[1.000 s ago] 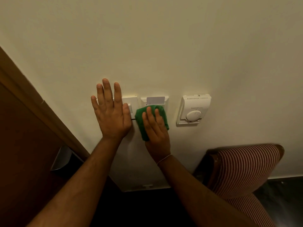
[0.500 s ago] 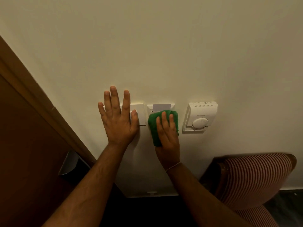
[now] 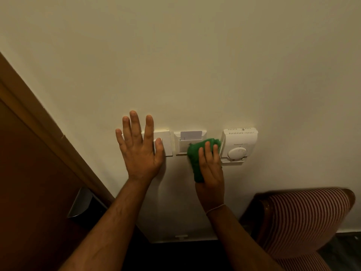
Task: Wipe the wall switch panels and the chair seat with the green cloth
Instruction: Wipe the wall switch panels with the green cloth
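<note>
Left hand [image 3: 139, 151] flat against the wall, fingers spread and pointing up, palm covering the left part of the switch panel [image 3: 166, 142]. Right hand [image 3: 210, 169] presses the bunched green cloth [image 3: 195, 159] under extended fingers onto the lower right of the card-slot panel [image 3: 183, 145], beside the thermostat [image 3: 239, 145]. Striped chair [image 3: 304, 222] below and right of the right forearm

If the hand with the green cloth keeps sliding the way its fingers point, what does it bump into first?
Probably the thermostat. The right hand and green cloth already sit at its left edge.
</note>
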`<state>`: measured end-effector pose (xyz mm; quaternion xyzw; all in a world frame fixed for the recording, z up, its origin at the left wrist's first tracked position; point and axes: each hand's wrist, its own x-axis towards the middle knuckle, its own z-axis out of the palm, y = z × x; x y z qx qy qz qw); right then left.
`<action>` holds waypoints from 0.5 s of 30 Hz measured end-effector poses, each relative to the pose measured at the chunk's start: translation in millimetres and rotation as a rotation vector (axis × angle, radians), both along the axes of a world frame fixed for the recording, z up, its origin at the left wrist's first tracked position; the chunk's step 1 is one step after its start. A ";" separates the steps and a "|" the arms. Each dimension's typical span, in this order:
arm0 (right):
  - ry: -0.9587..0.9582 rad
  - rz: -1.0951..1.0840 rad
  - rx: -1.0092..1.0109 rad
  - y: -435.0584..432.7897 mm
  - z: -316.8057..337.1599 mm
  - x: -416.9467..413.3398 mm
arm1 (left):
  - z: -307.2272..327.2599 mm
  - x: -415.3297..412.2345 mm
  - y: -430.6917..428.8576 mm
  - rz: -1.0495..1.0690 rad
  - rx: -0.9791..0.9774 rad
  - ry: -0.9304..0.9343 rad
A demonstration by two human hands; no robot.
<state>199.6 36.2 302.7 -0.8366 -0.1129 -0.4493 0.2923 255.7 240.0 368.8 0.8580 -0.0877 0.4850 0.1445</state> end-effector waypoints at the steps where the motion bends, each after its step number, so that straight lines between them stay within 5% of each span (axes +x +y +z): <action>1: -0.006 0.005 0.006 5.1 1.0 0.1 | -0.2 0.3 -0.5 -0.001 -0.002 0.000; 8: -0.095 0.104 -0.162 48.4 -4.5 5.9 | -1.2 0.7 -0.3 -0.021 0.000 0.000; 15: 0.012 0.128 -0.245 31.8 -23.8 -5.0 | 1.9 -2.5 1.3 0.004 0.022 0.038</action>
